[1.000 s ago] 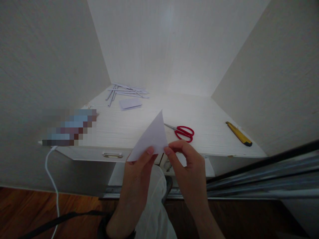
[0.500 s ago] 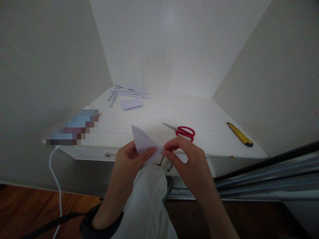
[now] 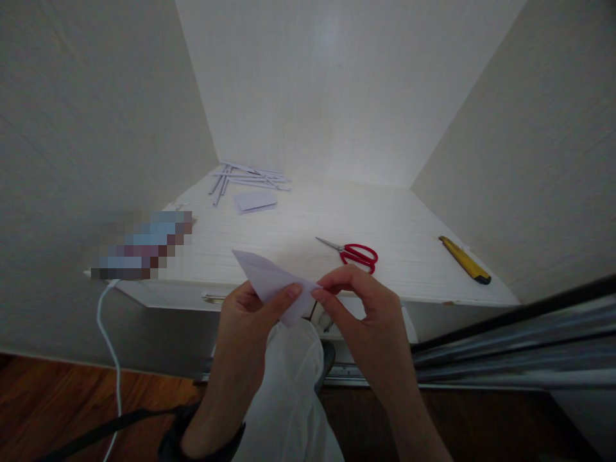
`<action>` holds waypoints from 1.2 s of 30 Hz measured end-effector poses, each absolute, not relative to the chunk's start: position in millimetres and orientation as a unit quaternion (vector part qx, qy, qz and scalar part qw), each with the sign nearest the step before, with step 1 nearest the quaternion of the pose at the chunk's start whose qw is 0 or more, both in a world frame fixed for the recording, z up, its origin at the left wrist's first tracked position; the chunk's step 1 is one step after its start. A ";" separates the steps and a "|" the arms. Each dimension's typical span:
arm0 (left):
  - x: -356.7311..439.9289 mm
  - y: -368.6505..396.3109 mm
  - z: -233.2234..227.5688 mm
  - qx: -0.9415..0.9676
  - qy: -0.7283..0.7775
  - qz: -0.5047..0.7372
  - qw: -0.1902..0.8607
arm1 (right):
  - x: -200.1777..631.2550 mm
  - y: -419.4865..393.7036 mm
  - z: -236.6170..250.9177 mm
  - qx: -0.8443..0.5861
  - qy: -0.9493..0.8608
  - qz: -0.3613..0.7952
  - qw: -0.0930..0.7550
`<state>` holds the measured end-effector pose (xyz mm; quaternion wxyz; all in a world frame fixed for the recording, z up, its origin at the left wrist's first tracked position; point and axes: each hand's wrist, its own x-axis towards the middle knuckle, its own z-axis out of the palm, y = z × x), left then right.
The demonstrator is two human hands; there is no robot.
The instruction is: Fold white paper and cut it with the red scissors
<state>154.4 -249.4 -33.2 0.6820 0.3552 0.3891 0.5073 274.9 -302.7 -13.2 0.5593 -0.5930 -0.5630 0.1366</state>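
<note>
Both my hands pinch a folded white paper triangle (image 3: pixel 270 279) just in front of the white desk's front edge (image 3: pixel 308 298). My left hand (image 3: pixel 250 314) grips it from below and left, thumb on top. My right hand (image 3: pixel 363 308) pinches its right corner between thumb and forefinger. The paper's point aims up and to the left. My knee in pale trousers (image 3: pixel 289 385) is beneath the hands.
Red-handled scissors (image 3: pixel 353 252) lie on the desk just beyond my right hand. A yellow utility knife (image 3: pixel 464 259) lies at the right. Paper strips (image 3: pixel 248 176) and a folded paper piece (image 3: pixel 255 201) sit at the back left. A white cable (image 3: pixel 108 340) hangs at the left.
The paper triangle has turned: a second ago its point stood up and right, now it lies lower and points up-left. Both hands kept their grip.
</note>
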 end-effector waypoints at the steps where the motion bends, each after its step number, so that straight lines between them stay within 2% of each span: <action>1: 154.3 -249.6 -33.1 0.354 0.391 0.504 0.684 | 274.7 -302.9 -13.1 -0.594 -0.562 0.135 0.559; 18: 152.7 -250.3 -34.6 0.358 0.383 0.507 0.685 | 275.7 -304.8 -10.1 -0.599 -0.556 0.161 0.554; 22: 150.9 -250.0 -34.5 0.406 0.372 0.485 0.679 | 279.9 -308.4 -8.0 -0.611 -0.545 0.162 0.551; 26: 144.3 -245.5 -35.7 0.466 0.369 0.447 0.669 | 287.8 -305.8 -7.1 -0.609 -0.517 0.212 0.562; 32: 150.2 -192.4 -49.7 0.530 0.367 0.405 0.649 | 317.8 -248.2 -33.5 -0.541 -0.541 0.327 0.555; 36: 166.2 -140.9 -67.5 0.576 0.363 0.373 0.630 | 341.2 -195.8 -65.1 -0.543 -0.550 0.326 0.544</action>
